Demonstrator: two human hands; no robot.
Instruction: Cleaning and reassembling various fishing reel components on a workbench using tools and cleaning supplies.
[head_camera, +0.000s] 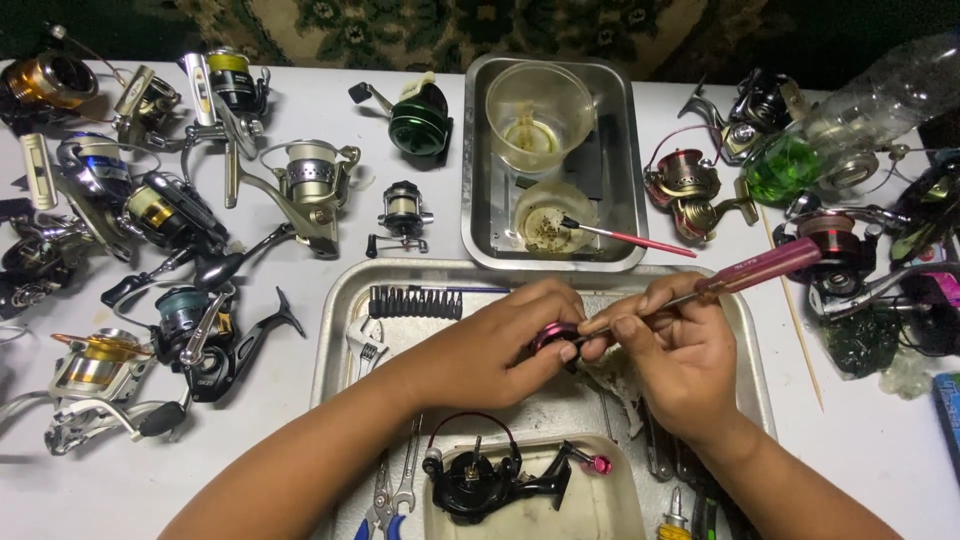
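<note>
Nearest, a black reel body (490, 480) with a pink knob lies in a pale dish (600, 505). Just beyond, over the big metal tray (335, 345), the left hand (500, 345) pinches a small pink reel part (553, 338), fingers curled tight around it. The right hand (675, 355) grips a maroon-handled screwdriver (745, 275), its tip touching that part. A strip of bits (415, 302) lies left. Farther off, a smaller tray (480, 200) holds a plastic cup (540, 118) and a brush (625, 237). Fishing reels (170, 215) crowd the white bench (250, 440) on both sides.

Bright, even light falls from above onto my white table (880, 450); soft shadows sit under things, glare glints on the metal trays (480, 215), far edge dim.
</note>
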